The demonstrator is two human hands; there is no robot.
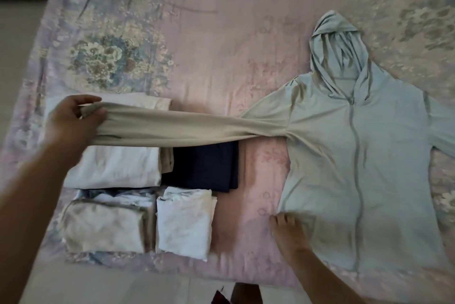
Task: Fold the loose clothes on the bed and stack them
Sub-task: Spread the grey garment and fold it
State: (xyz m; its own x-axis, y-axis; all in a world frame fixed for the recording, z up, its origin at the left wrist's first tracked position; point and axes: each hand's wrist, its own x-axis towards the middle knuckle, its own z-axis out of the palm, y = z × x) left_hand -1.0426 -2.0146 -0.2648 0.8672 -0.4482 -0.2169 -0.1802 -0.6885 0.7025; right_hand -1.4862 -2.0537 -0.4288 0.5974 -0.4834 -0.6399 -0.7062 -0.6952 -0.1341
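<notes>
A pale green zip hoodie (344, 156) lies flat on the bed, front up, hood pointing away from me. My left hand (73, 119) grips the cuff of its left sleeve (184, 126) and holds the sleeve stretched out level above the folded piles. My right hand (288, 232) presses flat on the hoodie's lower left hem corner. To the left lie folded clothes: a white pile (118, 168), a dark navy piece (206, 168), a beige pile (103, 227) and a small white piece (184, 222).
The bed has a pink floral cover (209, 45) with open room at the back and middle. Its near edge (147, 271) runs along the bottom, with floor below. The hoodie's other sleeve runs off the right edge of view.
</notes>
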